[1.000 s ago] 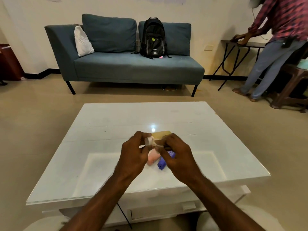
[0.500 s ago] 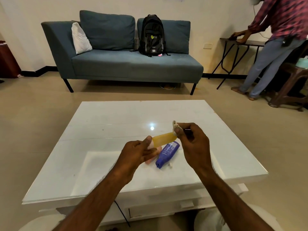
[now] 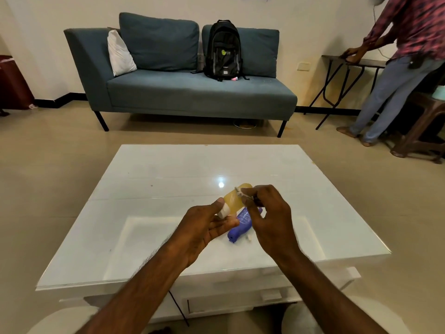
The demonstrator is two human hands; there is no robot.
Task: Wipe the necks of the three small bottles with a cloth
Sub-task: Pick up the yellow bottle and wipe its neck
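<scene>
From the head camera, the only view on offer, the person sits at a white glass-topped table point(image 3: 149, 213) with both arms out over it. The left hand point(image 3: 204, 227) lifts the yellow bottle point(image 3: 234, 200) clear of the tabletop, thumb and fingers pressed onto its white cap end, the body slanting up and away toward the far side. The right hand point(image 3: 269, 218) is curled in, thumb and forefinger pinching a small scrap of pale cloth point(image 3: 240, 193) that touches the bottle's upper side, well up the body and not at the neck. The purple bottle point(image 3: 240, 224) lies on its side on the glass just beneath the hands, and a tiny white piece point(image 3: 249, 238) lies beside its near end. Only 2 bottles can be made out; a 3rd may be hidden behind the left palm, I cannot tell. To my eye the wiping of the yellow one is in hand, yet the cloth sits at the wrong end for it. Doing it well means shifting the left grip down onto the body so the neck is bare, then wrapping the cloth around the neck just below the cap and turning the bottle against it, so the whole ring gets cleaned. That scrap is small and held only at the fingertips, so it could slip out if rubbed hard.
</scene>
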